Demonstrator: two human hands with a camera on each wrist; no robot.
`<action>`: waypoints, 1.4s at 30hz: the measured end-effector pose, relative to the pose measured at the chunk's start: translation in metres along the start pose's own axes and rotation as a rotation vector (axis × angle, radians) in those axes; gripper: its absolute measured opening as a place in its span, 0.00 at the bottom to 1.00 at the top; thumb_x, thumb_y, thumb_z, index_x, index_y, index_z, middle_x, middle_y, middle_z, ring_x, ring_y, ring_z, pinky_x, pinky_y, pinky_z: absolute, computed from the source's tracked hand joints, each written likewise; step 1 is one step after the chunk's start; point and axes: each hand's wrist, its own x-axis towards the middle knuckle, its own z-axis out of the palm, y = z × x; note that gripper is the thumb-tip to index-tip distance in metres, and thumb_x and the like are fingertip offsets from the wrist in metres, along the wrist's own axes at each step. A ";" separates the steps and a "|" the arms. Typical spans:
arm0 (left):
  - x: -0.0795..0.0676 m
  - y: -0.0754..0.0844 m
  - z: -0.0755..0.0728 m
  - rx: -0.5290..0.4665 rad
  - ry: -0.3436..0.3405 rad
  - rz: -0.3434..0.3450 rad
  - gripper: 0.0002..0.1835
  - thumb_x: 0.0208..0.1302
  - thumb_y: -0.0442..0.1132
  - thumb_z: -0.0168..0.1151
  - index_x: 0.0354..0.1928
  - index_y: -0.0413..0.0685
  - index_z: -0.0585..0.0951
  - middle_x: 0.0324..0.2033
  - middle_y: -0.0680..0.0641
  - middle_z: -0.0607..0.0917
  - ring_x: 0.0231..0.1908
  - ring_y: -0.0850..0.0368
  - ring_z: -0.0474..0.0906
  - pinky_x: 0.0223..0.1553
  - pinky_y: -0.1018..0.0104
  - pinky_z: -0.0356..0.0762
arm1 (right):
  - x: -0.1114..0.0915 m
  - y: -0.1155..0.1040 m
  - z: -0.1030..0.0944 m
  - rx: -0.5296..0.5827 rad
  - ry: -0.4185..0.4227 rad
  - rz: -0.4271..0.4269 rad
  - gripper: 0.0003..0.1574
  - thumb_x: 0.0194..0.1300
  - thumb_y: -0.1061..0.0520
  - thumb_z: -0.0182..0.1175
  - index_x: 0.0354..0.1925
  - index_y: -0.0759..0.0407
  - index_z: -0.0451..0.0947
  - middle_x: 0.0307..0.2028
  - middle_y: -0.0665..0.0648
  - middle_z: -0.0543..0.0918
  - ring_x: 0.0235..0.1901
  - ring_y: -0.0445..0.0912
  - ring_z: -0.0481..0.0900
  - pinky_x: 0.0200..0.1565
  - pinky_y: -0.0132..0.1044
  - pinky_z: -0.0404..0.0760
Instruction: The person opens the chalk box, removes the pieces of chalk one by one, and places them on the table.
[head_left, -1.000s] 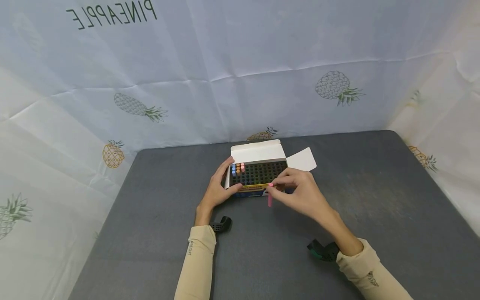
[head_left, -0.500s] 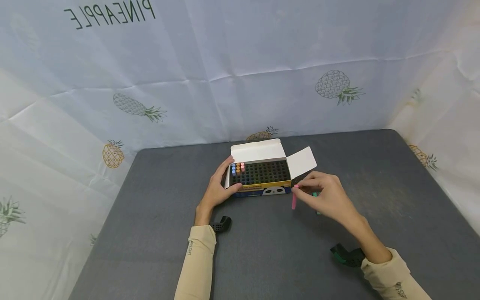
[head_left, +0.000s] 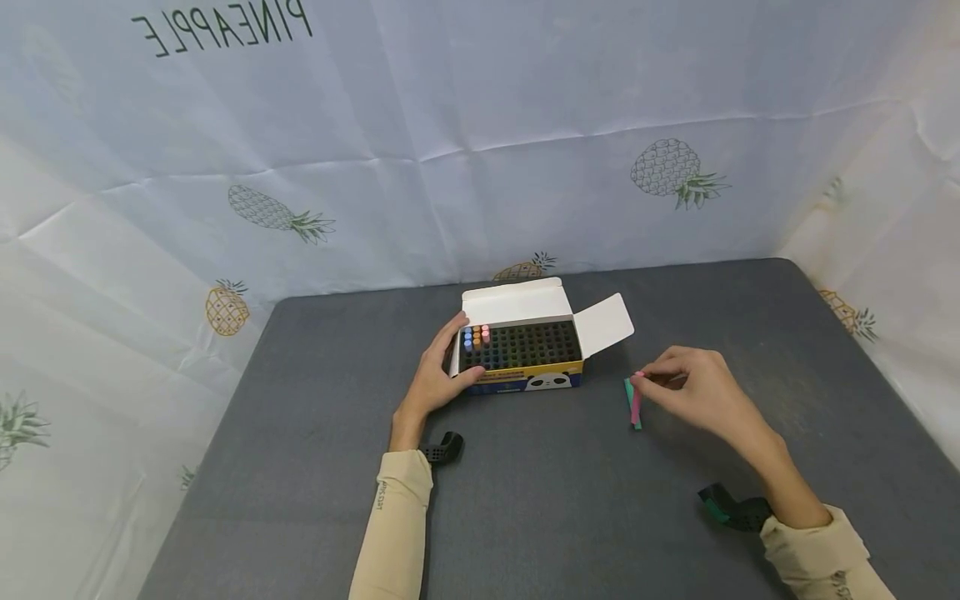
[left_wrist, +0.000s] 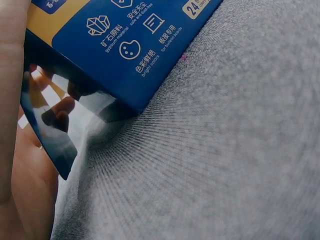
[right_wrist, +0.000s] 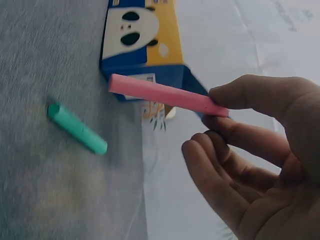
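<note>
A yellow and blue chalk box (head_left: 555,380) with a panda print stands near the far side of the table, its black holder full of round holes. Blue, orange and pink chalks (head_left: 476,335) fill several holes at its left end. My left hand (head_left: 433,375) grips that end, thumb at the front and fingers behind. To the right of the box, my right hand (head_left: 701,390) pinches a stick of pink chalk (right_wrist: 160,94) by one end between thumb and fingertip. A green chalk (right_wrist: 77,129) lies on the table just beside and below it.
The white lid (head_left: 517,302) is folded back behind the box, and a white side flap (head_left: 603,325) sticks out to its right. A pineapple-print cloth (head_left: 465,108) hangs behind the dark grey table (head_left: 315,400). A pink speck (left_wrist: 183,57) lies by the box.
My right hand has moved right with the pink chalk, from in front of the box to over the green chalk. The left hand and box have stayed in place.
</note>
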 end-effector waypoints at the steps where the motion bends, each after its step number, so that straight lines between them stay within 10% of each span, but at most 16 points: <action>1: 0.000 0.000 0.000 0.000 0.001 -0.002 0.49 0.60 0.69 0.67 0.78 0.59 0.63 0.80 0.48 0.59 0.80 0.45 0.56 0.75 0.38 0.61 | 0.000 0.003 -0.001 -0.010 -0.011 0.007 0.03 0.60 0.66 0.72 0.34 0.62 0.91 0.30 0.51 0.86 0.26 0.29 0.78 0.28 0.27 0.82; 14: -0.001 0.001 0.001 0.011 0.000 -0.017 0.49 0.60 0.69 0.67 0.78 0.60 0.63 0.80 0.50 0.59 0.80 0.48 0.56 0.77 0.41 0.61 | 0.005 0.020 -0.002 -0.084 -0.160 0.194 0.07 0.63 0.61 0.70 0.37 0.64 0.91 0.33 0.59 0.89 0.26 0.31 0.76 0.26 0.29 0.76; 42: 0.001 0.002 0.001 0.022 0.001 -0.028 0.49 0.59 0.71 0.67 0.78 0.63 0.62 0.80 0.51 0.60 0.80 0.49 0.56 0.76 0.41 0.62 | 0.004 0.052 0.033 -0.104 -0.073 0.336 0.15 0.66 0.55 0.68 0.40 0.67 0.90 0.34 0.66 0.91 0.32 0.56 0.87 0.26 0.39 0.80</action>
